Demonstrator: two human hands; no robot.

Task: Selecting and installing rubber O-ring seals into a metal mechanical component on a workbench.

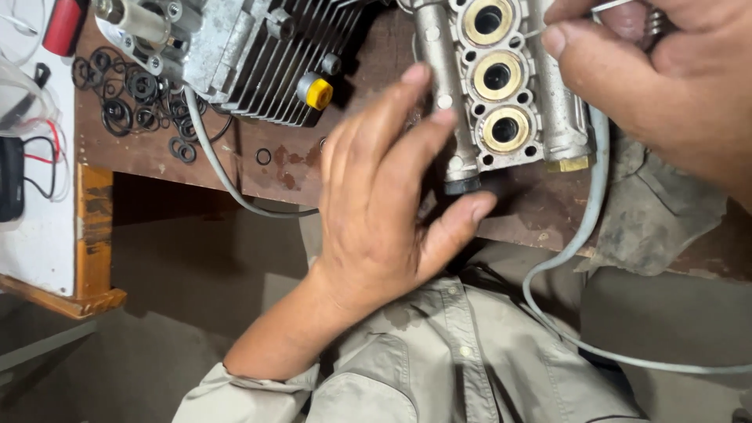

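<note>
While the left hand point(384, 196) lay flat and open against the metal pump block point(501, 94), the right hand point(650, 78) at 2 o'clock pinched a thin wire point(615, 6) that could slip and scratch a brass hole point(496, 76).

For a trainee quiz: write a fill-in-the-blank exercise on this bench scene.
1. The pump head shows ____ brass-ringed bores in a row.
2. The cap on the finned motor is ____.
3. The left hand steadies the pump head; the right hand pinches a thin ____.
4. Black ____ lie scattered on the bench.

Missing: three; yellow; wire; O-rings

The person wears a light khaki button-up shirt point(439, 360) at lower centre, its sleeve rolled above the bare forearm.
</note>
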